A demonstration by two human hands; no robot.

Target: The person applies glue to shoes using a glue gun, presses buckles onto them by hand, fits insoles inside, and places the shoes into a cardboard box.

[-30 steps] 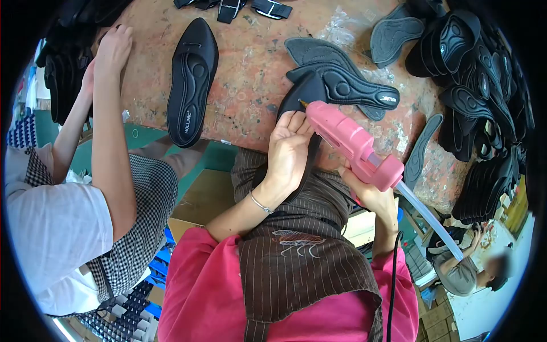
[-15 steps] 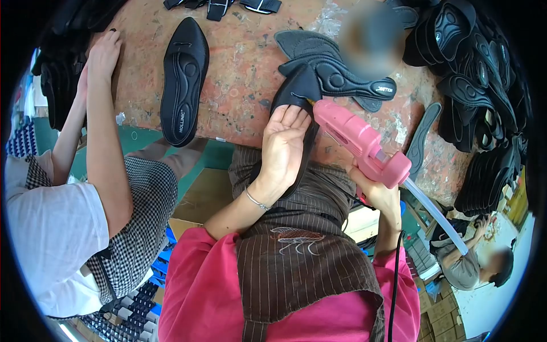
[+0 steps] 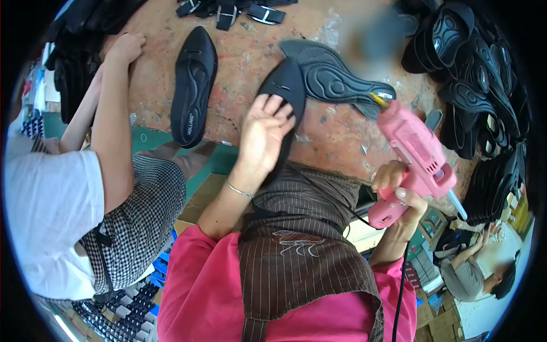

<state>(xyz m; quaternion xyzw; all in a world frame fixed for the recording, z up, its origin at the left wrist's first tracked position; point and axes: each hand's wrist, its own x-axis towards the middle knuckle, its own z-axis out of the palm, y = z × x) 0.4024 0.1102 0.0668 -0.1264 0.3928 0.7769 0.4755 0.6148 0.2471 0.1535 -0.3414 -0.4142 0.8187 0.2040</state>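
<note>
A black pointed flat shoe (image 3: 292,74) lies toe-away at the table's near edge, its heel end reaching toward my lap. Across its opening rests my left hand (image 3: 263,137), palm up, fingertips at the edge of the toe part and the thumb hidden. My right hand (image 3: 405,200) is closed around the handle of a pink glue gun (image 3: 419,142), whose yellowish nozzle points up and left, apart from the shoe. A clear glue stick (image 3: 457,205) sticks out of its back. Beside the shoe's toe lie black cushioned insoles (image 3: 330,77).
Another black flat shoe (image 3: 195,85) lies to the left on the worn table (image 3: 239,74). Black insoles (image 3: 456,40) are heaped at the right, buckled straps (image 3: 228,16) at the top. A co-worker's arm (image 3: 111,125) leans in from the left; another person (image 3: 467,273) sits far right.
The glue gun has moved away from the shoe to the right and tipped more upright, showing its handle. My left hand and the shoe have shifted left, fingers spreading slightly.
</note>
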